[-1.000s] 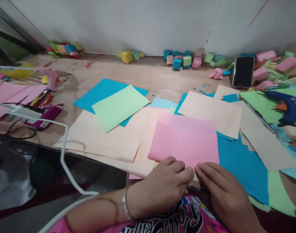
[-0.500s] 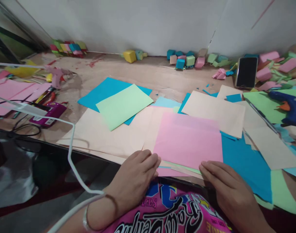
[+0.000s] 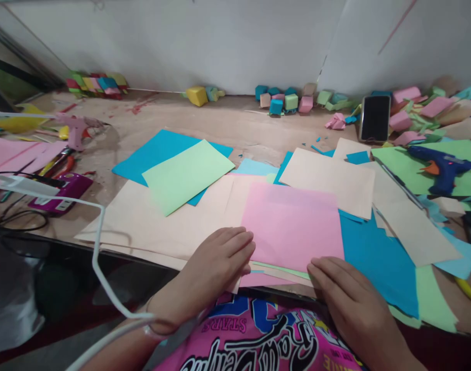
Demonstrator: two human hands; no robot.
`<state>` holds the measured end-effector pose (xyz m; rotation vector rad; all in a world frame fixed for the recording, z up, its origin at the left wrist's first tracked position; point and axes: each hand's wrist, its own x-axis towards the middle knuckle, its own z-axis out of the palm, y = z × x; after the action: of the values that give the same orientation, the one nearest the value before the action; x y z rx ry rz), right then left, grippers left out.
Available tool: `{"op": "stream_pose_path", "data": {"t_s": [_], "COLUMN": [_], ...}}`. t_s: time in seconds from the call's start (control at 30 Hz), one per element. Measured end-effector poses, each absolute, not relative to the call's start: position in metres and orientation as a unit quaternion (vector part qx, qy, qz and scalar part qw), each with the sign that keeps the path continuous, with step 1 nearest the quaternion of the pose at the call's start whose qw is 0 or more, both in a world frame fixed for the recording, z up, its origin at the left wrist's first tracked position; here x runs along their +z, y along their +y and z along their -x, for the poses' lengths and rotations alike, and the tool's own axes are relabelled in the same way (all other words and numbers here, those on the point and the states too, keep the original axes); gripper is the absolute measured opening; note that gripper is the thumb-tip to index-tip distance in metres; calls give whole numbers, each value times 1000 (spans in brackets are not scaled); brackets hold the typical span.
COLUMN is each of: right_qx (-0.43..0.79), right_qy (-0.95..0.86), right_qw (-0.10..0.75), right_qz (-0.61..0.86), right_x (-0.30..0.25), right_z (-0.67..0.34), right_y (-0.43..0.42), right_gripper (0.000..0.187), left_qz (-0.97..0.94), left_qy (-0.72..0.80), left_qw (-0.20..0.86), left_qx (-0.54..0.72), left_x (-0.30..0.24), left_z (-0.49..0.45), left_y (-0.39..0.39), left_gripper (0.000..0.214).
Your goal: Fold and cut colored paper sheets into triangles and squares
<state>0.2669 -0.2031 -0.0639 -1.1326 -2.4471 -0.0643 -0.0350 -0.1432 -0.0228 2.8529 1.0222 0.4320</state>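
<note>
**Smooth pink rectangular paper sheet [image 3: 293, 226] at near side of a brown tabletop [image 3: 161, 114]**

Far left: flat pink paper pieces [image 3: 15, 152]. Purple plastic block with slots [image 3: 67, 193], pink glue gun [image 3: 77, 133] behind it. White cable [image 3: 99, 239] bends down toward the near side, passing in front of the left forearm. Against the wall, a packed row of small multicoloured paper blocks [image 3: 96, 85].

Left of centre: blue paper sheet [image 3: 140, 157] under a pale green paper sheet [image 3: 189, 175], both set diagonally, over wide flat peach paper [image 3: 137, 219]. Behind, a yellow paper cube [image 3: 197, 96].

Left hand [image 3: 223, 252]: palm down, fingers together, touching the pink sheet's left edge. Cannot tell whether its grip pinches anything; thumb mostly hidden.

Pink sheet lies flat between the hands on layered papers; long axis left to right, dipping slightly toward the right. Beyond it, small paper cubes [image 3: 276, 106] and a peach paper rectangle [image 3: 330, 180].

Right hand [image 3: 347, 293]: fingers straight, together, at the near right corner. Grip unclear too, underside hidden.

Right: dark-screened phone [image 3: 374, 118] propped upright; large blue paper [image 3: 380, 252]; blue glue gun [image 3: 439, 167] with orange trigger, on bright green paper [image 3: 467, 180].
</note>
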Motion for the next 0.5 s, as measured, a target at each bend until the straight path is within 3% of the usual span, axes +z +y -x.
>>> {"op": "stream_pose_path", "data": {"t_s": [0.13,0.5], "right_qx": [-23,-8], "right_qy": [-864,-887], "right_qw": [226,259], "right_qz": [450,383], "right_x": [-56,-46], "right_z": [-253,-211], "right_y": [-202,-182], "right_gripper": [33,29], "left_qz": [-925,-918], "left_qy": [339,367], "left_qw": [50,54], "left_qx": [162,143], "left_x": [-25,-26], "left_z": [34,23], "left_y": [-142,-151], "left_gripper": [21,11]}}
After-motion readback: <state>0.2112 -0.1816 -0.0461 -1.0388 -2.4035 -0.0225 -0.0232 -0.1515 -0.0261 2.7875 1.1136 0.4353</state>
